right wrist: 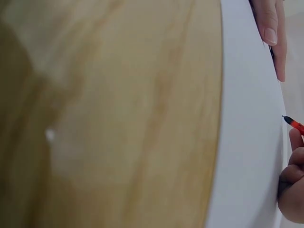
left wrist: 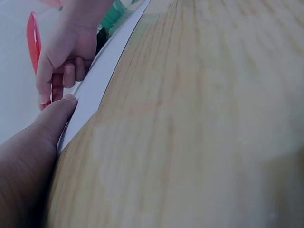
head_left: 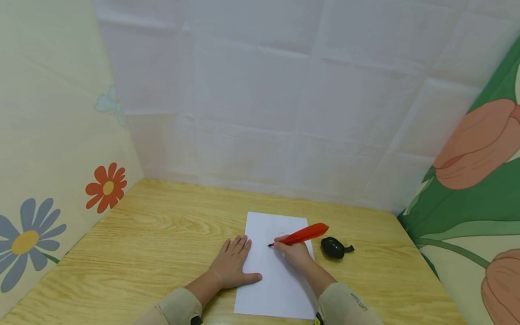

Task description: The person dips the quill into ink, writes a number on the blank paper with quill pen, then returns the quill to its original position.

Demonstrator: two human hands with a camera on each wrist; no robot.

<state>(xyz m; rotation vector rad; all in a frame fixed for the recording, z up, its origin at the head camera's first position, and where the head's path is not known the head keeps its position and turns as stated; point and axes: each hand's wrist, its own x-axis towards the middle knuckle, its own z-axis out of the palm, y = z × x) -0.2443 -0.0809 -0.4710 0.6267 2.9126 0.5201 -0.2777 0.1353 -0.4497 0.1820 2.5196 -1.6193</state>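
I hold a red pen [head_left: 304, 234] in my right hand [head_left: 295, 253]. The pen is shaped like a feather, wide and flat at the top and thin at the bottom. It looks smooth and shiny. Its small dark tip points at the paper [head_left: 276, 280], near the middle of the sheet. My fingers curl tight around the thin end, so this grip is closed on the pen.

The paper is white, flat and plain, with straight edges. It lies on the desk [head_left: 162, 234] right in front of me.

My left hand [head_left: 232, 264] lies flat on the left edge of the paper. Its fingers are straight and its thumb sticks out onto the sheet. This grip is open and just presses down.

The desk is light wood with wavy brown lines in it. A small round black thing [head_left: 334, 248] sits on the desk just to the right of the paper. It is shiny, like a smooth stone.
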